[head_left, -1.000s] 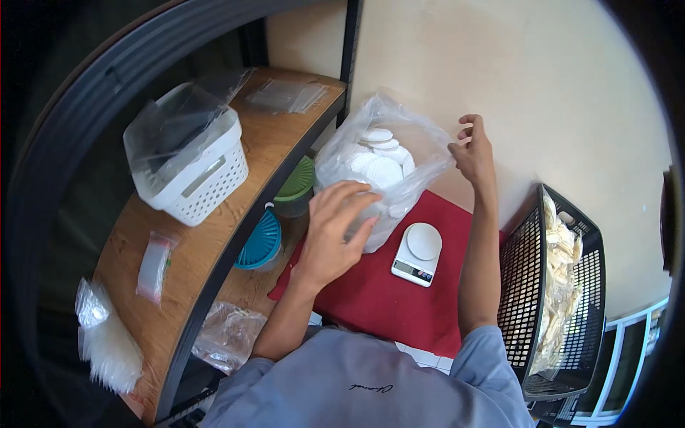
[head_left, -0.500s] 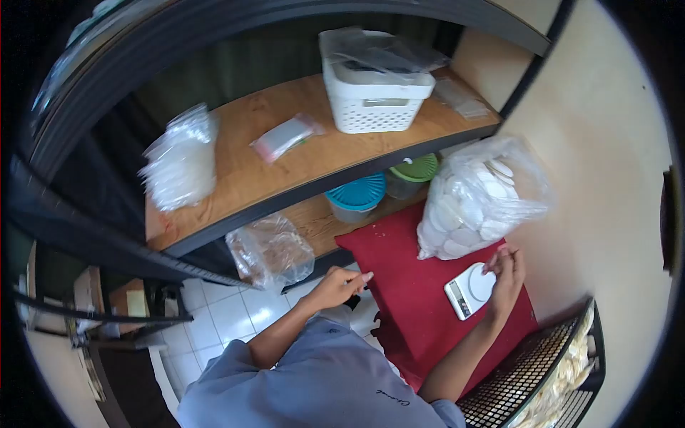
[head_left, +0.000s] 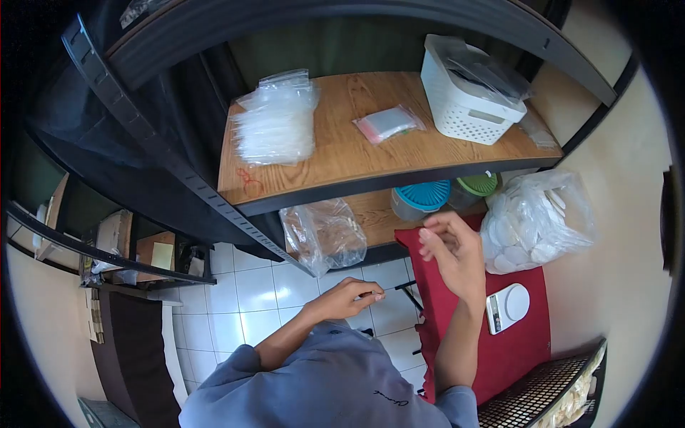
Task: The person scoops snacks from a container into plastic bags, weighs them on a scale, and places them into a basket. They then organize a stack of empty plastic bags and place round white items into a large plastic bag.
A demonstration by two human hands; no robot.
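Observation:
My left hand [head_left: 345, 298] is in front of my body above the tiled floor, fingers curled in and thumb pressed to them; whatever it may hold is hidden. Raised over the left part of the red cloth [head_left: 457, 357], my right hand [head_left: 457, 257] has bent fingers apart from the thumb, with nothing visible in it. Right of that forearm, a white kitchen scale [head_left: 508, 308] lies on the cloth with nothing on its round plate. Behind the scale stands a clear plastic bag of white round discs [head_left: 531, 225].
On the wooden shelf [head_left: 349, 167] are a stack of clear plastic bags [head_left: 275, 128], a small bag packet [head_left: 389, 123] and a white basket [head_left: 471, 114]. Below are a blue-lidded tub [head_left: 422, 195], a green-lidded tub [head_left: 477, 185] and a crumpled plastic bag [head_left: 325, 235]. A black crate [head_left: 531, 396] stands at lower right.
My right hand has moved left and forward, away from the scale. My left hand stays in front of my body. The camera view has turned left.

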